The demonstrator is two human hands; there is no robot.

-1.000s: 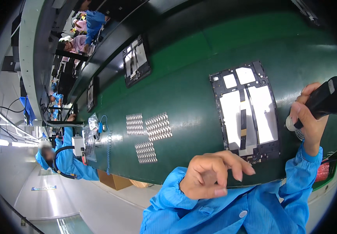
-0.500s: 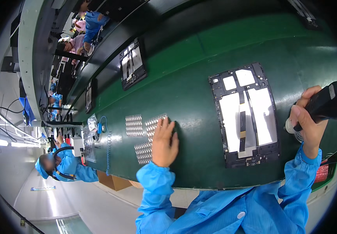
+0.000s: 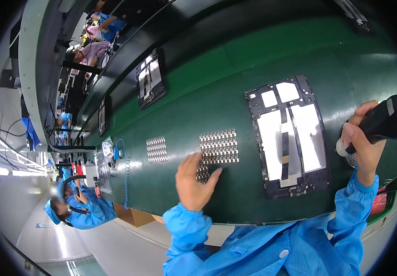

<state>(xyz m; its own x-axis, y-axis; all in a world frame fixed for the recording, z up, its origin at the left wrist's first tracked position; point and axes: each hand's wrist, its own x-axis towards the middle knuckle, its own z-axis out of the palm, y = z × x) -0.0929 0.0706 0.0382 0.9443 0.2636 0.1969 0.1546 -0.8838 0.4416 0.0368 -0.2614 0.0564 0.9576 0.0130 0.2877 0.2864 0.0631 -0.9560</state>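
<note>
My left hand (image 3: 193, 182) rests fingers down on a small sheet of tiny silver parts (image 3: 202, 173) on the green belt (image 3: 207, 83). A larger sheet of the same parts (image 3: 219, 146) lies just beyond my fingertips, and a third sheet (image 3: 156, 149) lies further left. My right hand (image 3: 363, 142) grips a black power screwdriver (image 3: 382, 122) at the belt's right side, off the open black device frame (image 3: 289, 135) with white panels that lies between my hands. Both arms wear blue sleeves.
A second open device frame (image 3: 150, 78) lies further up the belt, with a third one (image 3: 102, 116) beyond it. A blue coiled cable (image 3: 126, 170) hangs at the belt's near edge. A co-worker in blue (image 3: 76, 207) sits at lower left; more people work far up the line.
My left hand has gone from hovering near my body out to the belt and now sits on the small sheet of silver parts. My right hand has kept hold of the screwdriver.
</note>
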